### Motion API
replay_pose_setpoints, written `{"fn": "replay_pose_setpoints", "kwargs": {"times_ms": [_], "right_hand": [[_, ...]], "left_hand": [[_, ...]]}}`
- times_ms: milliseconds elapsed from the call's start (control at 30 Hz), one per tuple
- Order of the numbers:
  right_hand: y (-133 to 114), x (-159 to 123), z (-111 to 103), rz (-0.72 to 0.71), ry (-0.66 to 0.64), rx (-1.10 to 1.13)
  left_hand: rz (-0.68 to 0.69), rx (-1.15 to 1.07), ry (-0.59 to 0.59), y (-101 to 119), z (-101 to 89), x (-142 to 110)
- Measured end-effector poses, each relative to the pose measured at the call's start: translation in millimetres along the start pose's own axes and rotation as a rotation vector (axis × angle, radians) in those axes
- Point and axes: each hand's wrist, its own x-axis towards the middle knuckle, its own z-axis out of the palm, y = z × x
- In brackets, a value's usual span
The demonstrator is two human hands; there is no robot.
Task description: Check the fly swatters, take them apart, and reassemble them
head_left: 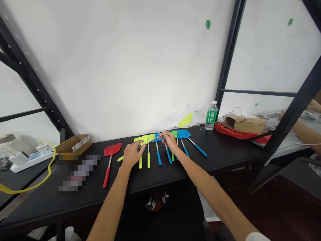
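Note:
Both my hands are on one telescopic fly swatter with a yellow-green head [186, 119], held slanting above the black table. My left hand [131, 154] is closed around its lower end, where a yellow-green grip sticks out on the left. My right hand [169, 140] pinches the metal shaft farther up, towards the head. Beneath my hands lies a row of several fly swatters, heads towards the wall: yellow-green ones [148, 160], blue ones [168, 156] and a green one [173, 156], partly covered by my hands. Left of the row is a red fly swatter [107, 174].
An open cardboard box [84, 145] and a blurred-out patch are at the left, near a power strip [30, 160] and yellow cable [51, 160]. A water bottle [211, 116] stands at the back right. Beyond the black frame are another box [244, 124] and a person's arm [304, 129].

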Motion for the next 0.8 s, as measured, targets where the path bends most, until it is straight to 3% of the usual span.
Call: {"fn": "replay_pose_setpoints", "kwargs": {"times_ms": [100, 267, 467, 667, 800], "right_hand": [[0.3, -2.8, 8.3, 0.014, -0.133, -0.037], [4.2, -1.7, 13.1, -0.014, -0.147, -0.096], [10.4, 2.9, 9.2, -0.023, -0.034, -0.133], [-1.2, 8.5, -11.2, 0.021, 0.304, 0.007], [-4.9, 6.7, -11.1, 0.007, 0.307, 0.043]], "left_hand": [[0.078, -0.004, -0.015, 4.0, 1.6, 0.1], [0.095, 0.047, 0.0, 3.8, 4.9, 0.9], [-0.006, 0.123, 0.027, 5.0, 7.2, 3.4], [-0.109, 0.18, 0.06, -14.8, 3.4, 0.3], [-0.105, 0.141, 0.086, -21.3, 1.1, -0.3]]}}
